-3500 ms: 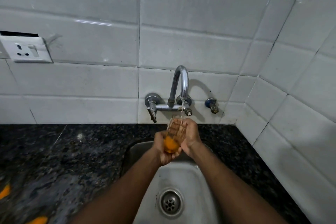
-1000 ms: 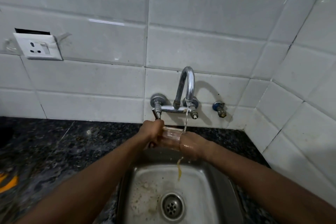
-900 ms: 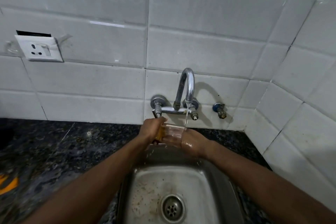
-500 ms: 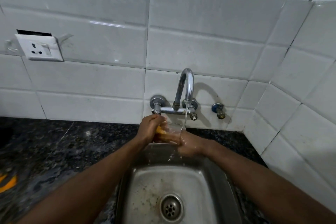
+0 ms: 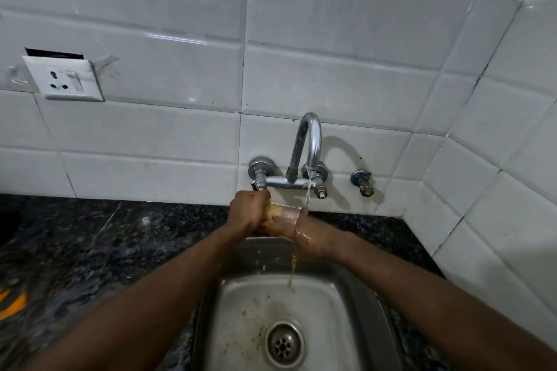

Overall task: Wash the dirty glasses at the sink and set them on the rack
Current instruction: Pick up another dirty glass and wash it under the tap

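Mid-wash: left hand (image 5: 248, 211) and right hand (image 5: 304, 235) both curled round the glass (image 5: 287, 214) under the faucet (image 5: 310, 141) stream. Next: drain, locate rack, unseen.

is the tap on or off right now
On: a thin stream runs from the tap onto the glass, and yellowish water drips from it into the sink.

Head view, close, down onto sink (image 5: 331, 310)
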